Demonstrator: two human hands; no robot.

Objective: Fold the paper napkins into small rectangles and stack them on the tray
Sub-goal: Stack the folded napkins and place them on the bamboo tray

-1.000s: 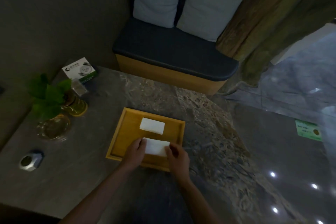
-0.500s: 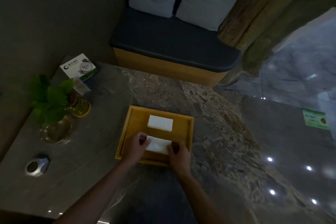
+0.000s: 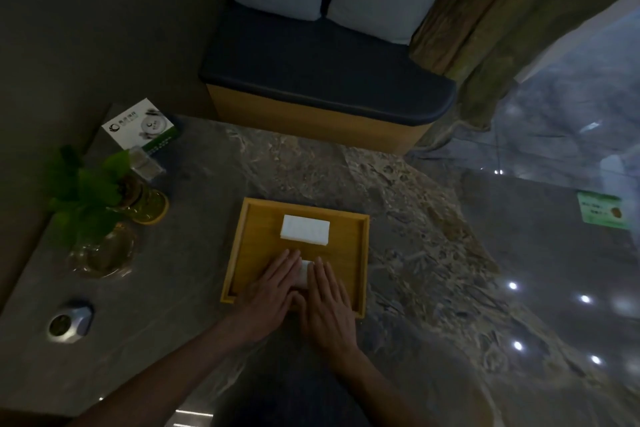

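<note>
Dim light; we note detail is poor throughout. The stone worktop [image 3: 214, 288] runs out of frame at left and bottom. On it sits the wooden tray [image 3: 256, 239], its near rim partly covered by both hands. At the tray's far side lies a stack of folded napkins [image 3: 304, 230], fully visible. Left hand [image 3: 273, 288] and right hand [image 3: 329, 295] lie flat, fingers straight, grip released, pressing a napkin [image 3: 304, 272] at the tray's near side; we see only a white sliver between them, so its fold cannot be judged.
</note>
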